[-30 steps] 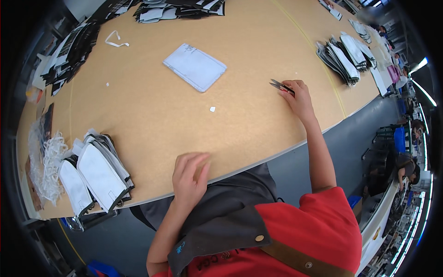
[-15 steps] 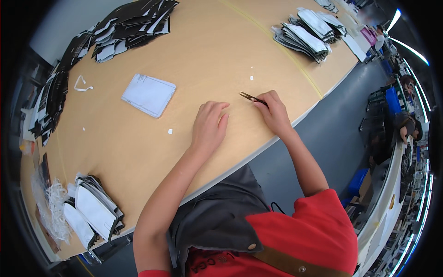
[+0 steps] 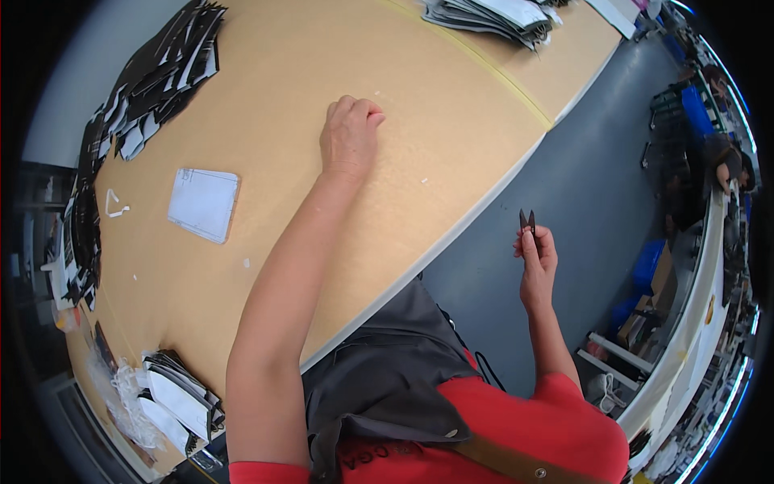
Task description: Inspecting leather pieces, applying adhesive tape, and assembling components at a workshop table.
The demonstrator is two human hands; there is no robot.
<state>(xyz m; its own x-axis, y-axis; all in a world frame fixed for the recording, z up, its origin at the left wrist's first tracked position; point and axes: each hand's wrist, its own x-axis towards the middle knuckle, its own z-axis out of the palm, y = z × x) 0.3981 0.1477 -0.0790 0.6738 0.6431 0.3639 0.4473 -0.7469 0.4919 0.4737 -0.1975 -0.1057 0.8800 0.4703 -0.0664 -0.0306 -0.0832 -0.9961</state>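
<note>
My left hand (image 3: 351,139) rests on the tan table with its fingers curled in; whatever they may hold is hidden. Just beyond its fingertips lies a tiny white scrap (image 3: 377,93). Past the table's edge, over the floor, my right hand (image 3: 538,256) grips small dark thread snips (image 3: 528,221). Their two blade tips point away from me and stand apart. On the table left of my left hand lies a flat white rectangular stack with rounded corners (image 3: 204,204).
Dark and white cut pieces (image 3: 165,77) are heaped along the far left. More stacked pieces lie at the far right (image 3: 496,18) and near left (image 3: 177,395), beside clear plastic (image 3: 125,403). A white strip (image 3: 115,203) curls on the table. People sit beyond the aisle (image 3: 484,242).
My right hand has drawn back off the table with the snips, which now point away from me. The left hand has reached farther out, fingers more curled. The whole view has shifted.
</note>
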